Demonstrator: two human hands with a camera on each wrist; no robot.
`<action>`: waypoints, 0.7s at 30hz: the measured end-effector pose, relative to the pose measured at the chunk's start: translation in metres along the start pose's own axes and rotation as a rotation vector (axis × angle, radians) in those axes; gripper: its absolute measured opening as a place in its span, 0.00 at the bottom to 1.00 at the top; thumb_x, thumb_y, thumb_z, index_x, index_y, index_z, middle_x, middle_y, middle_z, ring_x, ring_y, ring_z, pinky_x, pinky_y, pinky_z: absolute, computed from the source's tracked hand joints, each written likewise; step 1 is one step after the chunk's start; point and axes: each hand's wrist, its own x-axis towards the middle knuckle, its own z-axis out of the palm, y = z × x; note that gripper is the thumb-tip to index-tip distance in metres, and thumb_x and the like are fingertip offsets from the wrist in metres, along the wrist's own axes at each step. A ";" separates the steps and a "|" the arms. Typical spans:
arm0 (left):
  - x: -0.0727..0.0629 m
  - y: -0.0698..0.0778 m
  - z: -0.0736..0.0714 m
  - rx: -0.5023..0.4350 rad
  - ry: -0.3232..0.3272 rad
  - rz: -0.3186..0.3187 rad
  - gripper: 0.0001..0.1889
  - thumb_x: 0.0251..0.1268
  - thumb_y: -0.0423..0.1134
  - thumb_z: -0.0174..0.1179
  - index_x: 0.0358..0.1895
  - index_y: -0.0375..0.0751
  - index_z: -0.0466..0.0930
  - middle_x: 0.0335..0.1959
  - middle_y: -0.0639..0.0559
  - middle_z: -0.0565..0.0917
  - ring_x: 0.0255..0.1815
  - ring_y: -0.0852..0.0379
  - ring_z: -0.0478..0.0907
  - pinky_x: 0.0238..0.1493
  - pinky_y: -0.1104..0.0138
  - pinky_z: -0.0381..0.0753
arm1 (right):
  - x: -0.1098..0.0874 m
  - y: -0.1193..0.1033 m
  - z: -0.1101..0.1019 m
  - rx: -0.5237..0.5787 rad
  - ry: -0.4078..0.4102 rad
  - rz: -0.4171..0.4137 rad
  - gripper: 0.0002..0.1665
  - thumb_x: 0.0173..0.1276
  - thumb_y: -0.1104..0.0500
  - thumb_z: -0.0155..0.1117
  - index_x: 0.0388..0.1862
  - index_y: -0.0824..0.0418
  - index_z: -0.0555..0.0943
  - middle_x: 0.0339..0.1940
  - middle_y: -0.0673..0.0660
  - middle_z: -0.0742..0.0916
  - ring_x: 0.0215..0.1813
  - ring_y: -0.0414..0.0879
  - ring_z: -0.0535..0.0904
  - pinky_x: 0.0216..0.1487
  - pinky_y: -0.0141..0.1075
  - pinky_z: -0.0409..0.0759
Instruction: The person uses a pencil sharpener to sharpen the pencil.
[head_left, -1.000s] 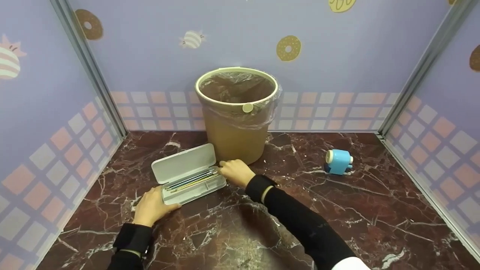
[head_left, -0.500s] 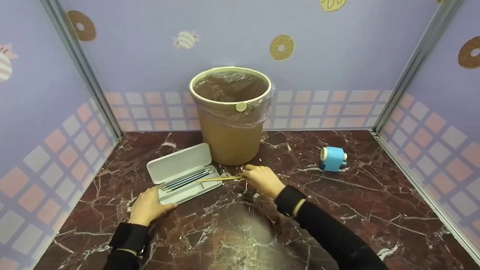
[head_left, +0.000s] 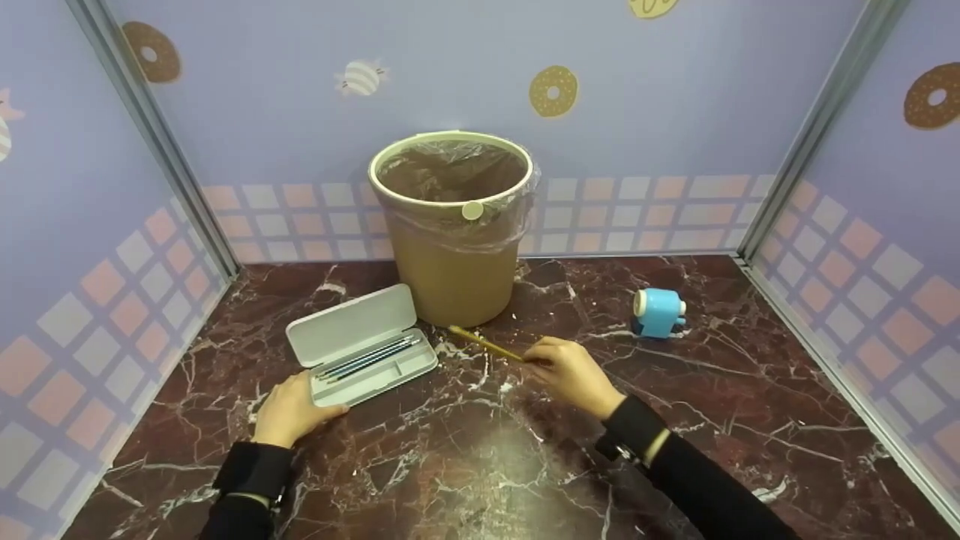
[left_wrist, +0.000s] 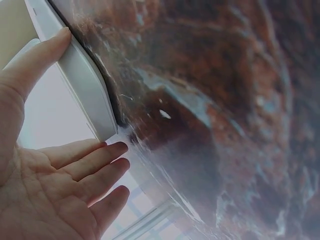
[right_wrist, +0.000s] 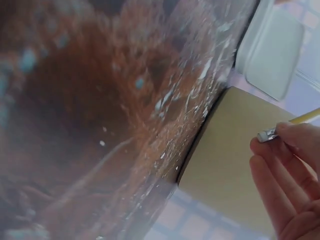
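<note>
An open white pencil case [head_left: 356,322] lies at centre left in the head view, its lid tipped back. Several dark striped pencils [head_left: 367,360] lie in its tray. My left hand [head_left: 286,411] rests against the case's left end, thumb along the front edge and fingers fairly straight, as the left wrist view shows too. Right of the case, my right hand [head_left: 574,375] pinches a yellow pencil [head_left: 487,345] by its eraser end, just above the table. In the right wrist view the white eraser [right_wrist: 263,136] and metal band show between thumb and fingers. The pencil's other end points left toward the bin.
A tan waste bin [head_left: 454,262] with a clear plastic liner stands behind the case. A blue crank pencil sharpener [head_left: 658,315] sits at the right. Small pale bits are scattered on the dark marble table [head_left: 480,465]. Patterned walls enclose the back and sides.
My right hand has drawn the yellow pencil out of the case and moved right with it, and the pencil has swung to a slant. The left hand stays at the case.
</note>
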 end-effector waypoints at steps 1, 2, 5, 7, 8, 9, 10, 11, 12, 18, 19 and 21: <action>0.000 0.000 0.000 0.000 -0.002 -0.001 0.43 0.49 0.51 0.77 0.62 0.23 0.73 0.54 0.24 0.82 0.53 0.25 0.82 0.54 0.39 0.79 | -0.003 0.000 -0.002 0.030 0.013 0.008 0.07 0.63 0.66 0.73 0.41 0.63 0.90 0.37 0.57 0.91 0.40 0.48 0.89 0.47 0.38 0.88; 0.000 0.000 0.000 0.002 -0.005 -0.003 0.43 0.49 0.51 0.77 0.62 0.23 0.73 0.54 0.24 0.82 0.53 0.25 0.82 0.54 0.39 0.79 | -0.007 0.000 -0.004 0.058 0.027 0.016 0.08 0.62 0.67 0.73 0.41 0.63 0.90 0.38 0.57 0.91 0.40 0.49 0.89 0.47 0.37 0.88; 0.000 0.000 0.000 0.008 -0.015 -0.014 0.44 0.50 0.52 0.77 0.63 0.23 0.73 0.55 0.24 0.82 0.53 0.25 0.82 0.53 0.39 0.80 | -0.017 -0.001 -0.009 0.145 0.073 0.050 0.08 0.62 0.68 0.73 0.41 0.64 0.90 0.39 0.58 0.91 0.41 0.50 0.89 0.48 0.36 0.88; 0.001 0.000 0.000 0.011 -0.022 -0.021 0.44 0.50 0.52 0.77 0.63 0.23 0.73 0.55 0.24 0.82 0.53 0.25 0.82 0.53 0.39 0.80 | -0.022 -0.002 -0.013 0.185 0.103 0.075 0.09 0.61 0.69 0.73 0.41 0.65 0.90 0.39 0.58 0.91 0.41 0.51 0.89 0.48 0.36 0.88; 0.001 0.000 0.000 0.010 -0.025 -0.022 0.44 0.50 0.52 0.77 0.63 0.23 0.73 0.55 0.24 0.82 0.53 0.25 0.82 0.52 0.39 0.80 | -0.025 -0.002 -0.014 0.198 0.116 0.086 0.08 0.61 0.69 0.73 0.41 0.65 0.90 0.39 0.58 0.92 0.41 0.50 0.89 0.47 0.35 0.88; 0.001 0.000 0.000 0.012 -0.027 -0.024 0.44 0.50 0.53 0.77 0.63 0.23 0.73 0.55 0.24 0.82 0.53 0.25 0.82 0.52 0.39 0.80 | -0.027 -0.003 -0.016 0.211 0.127 0.097 0.08 0.62 0.69 0.73 0.41 0.65 0.90 0.39 0.58 0.92 0.41 0.50 0.89 0.46 0.34 0.88; 0.001 0.000 0.000 0.013 -0.029 -0.024 0.44 0.50 0.53 0.77 0.63 0.23 0.73 0.55 0.24 0.82 0.53 0.25 0.82 0.52 0.39 0.80 | -0.030 -0.003 -0.017 0.221 0.134 0.109 0.08 0.62 0.69 0.73 0.41 0.65 0.90 0.39 0.57 0.92 0.41 0.49 0.89 0.46 0.34 0.87; 0.002 -0.001 -0.001 0.014 -0.029 -0.023 0.44 0.50 0.53 0.77 0.63 0.23 0.73 0.55 0.24 0.82 0.52 0.25 0.82 0.52 0.39 0.80 | -0.032 -0.004 -0.018 0.234 0.135 0.125 0.08 0.63 0.68 0.73 0.41 0.64 0.90 0.39 0.57 0.92 0.42 0.47 0.89 0.46 0.33 0.87; 0.002 -0.001 -0.001 0.014 -0.027 -0.022 0.44 0.50 0.53 0.77 0.63 0.23 0.73 0.55 0.24 0.83 0.52 0.25 0.82 0.52 0.39 0.80 | -0.034 -0.004 -0.019 0.252 0.133 0.141 0.08 0.63 0.67 0.73 0.42 0.63 0.90 0.40 0.57 0.92 0.42 0.45 0.88 0.46 0.32 0.87; 0.001 -0.001 0.001 0.019 -0.010 -0.003 0.43 0.50 0.52 0.77 0.61 0.22 0.74 0.53 0.23 0.83 0.52 0.25 0.82 0.54 0.39 0.79 | -0.043 -0.005 -0.025 0.340 0.118 0.233 0.07 0.66 0.62 0.72 0.42 0.60 0.90 0.42 0.57 0.92 0.42 0.41 0.89 0.46 0.29 0.87; 0.001 0.000 0.001 0.027 -0.010 -0.001 0.43 0.50 0.52 0.77 0.61 0.21 0.73 0.54 0.22 0.82 0.53 0.24 0.81 0.55 0.39 0.78 | -0.044 -0.005 -0.026 0.345 0.119 0.242 0.07 0.66 0.62 0.73 0.42 0.60 0.90 0.42 0.57 0.92 0.43 0.42 0.89 0.46 0.29 0.87; 0.000 0.003 0.000 0.045 -0.010 0.005 0.45 0.51 0.52 0.76 0.63 0.18 0.71 0.55 0.20 0.80 0.56 0.23 0.79 0.58 0.39 0.77 | -0.045 -0.005 -0.027 0.349 0.124 0.251 0.07 0.65 0.62 0.73 0.42 0.60 0.90 0.42 0.57 0.92 0.43 0.44 0.89 0.46 0.30 0.87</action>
